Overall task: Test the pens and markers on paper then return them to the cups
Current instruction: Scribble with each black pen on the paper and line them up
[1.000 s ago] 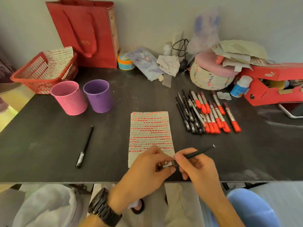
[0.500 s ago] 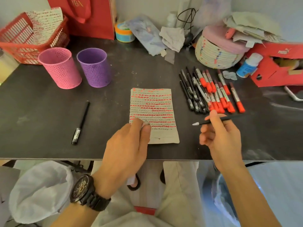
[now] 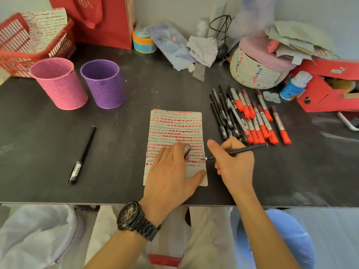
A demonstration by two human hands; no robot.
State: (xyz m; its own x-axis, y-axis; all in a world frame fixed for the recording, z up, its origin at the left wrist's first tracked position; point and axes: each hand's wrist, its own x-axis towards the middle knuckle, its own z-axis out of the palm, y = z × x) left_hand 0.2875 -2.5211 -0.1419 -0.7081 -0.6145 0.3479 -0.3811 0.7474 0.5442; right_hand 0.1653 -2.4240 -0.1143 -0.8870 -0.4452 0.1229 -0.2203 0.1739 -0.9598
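A sheet of paper (image 3: pixel 174 125) covered in red and black test strokes lies mid-table. My left hand (image 3: pixel 171 171) rests on its lower part and holds a black pen cap (image 3: pixel 187 151) between the fingers. My right hand (image 3: pixel 232 162) grips an uncapped black pen (image 3: pixel 244 149), its tip touching the paper's right edge. A pink cup (image 3: pixel 60 84) and a purple cup (image 3: pixel 103 84) stand at the back left. One capped black pen (image 3: pixel 82 155) lies left of the paper. Several black pens (image 3: pixel 223 115) and red-capped markers (image 3: pixel 260 119) lie in a row to the right.
A red basket (image 3: pixel 13 55) with paper and a red bag (image 3: pixel 108 20) stand at the back left. A woven basket (image 3: pixel 254 68), crumpled papers, a small bottle (image 3: pixel 293 86) and a red shoebox (image 3: pixel 330 84) crowd the back right. The table's front edge (image 3: pixel 77 203) runs below my hands.
My hands pulled the cap off the pen. The left hand then came down flat on the paper with the cap, and the right hand brought the pen tip to the paper.
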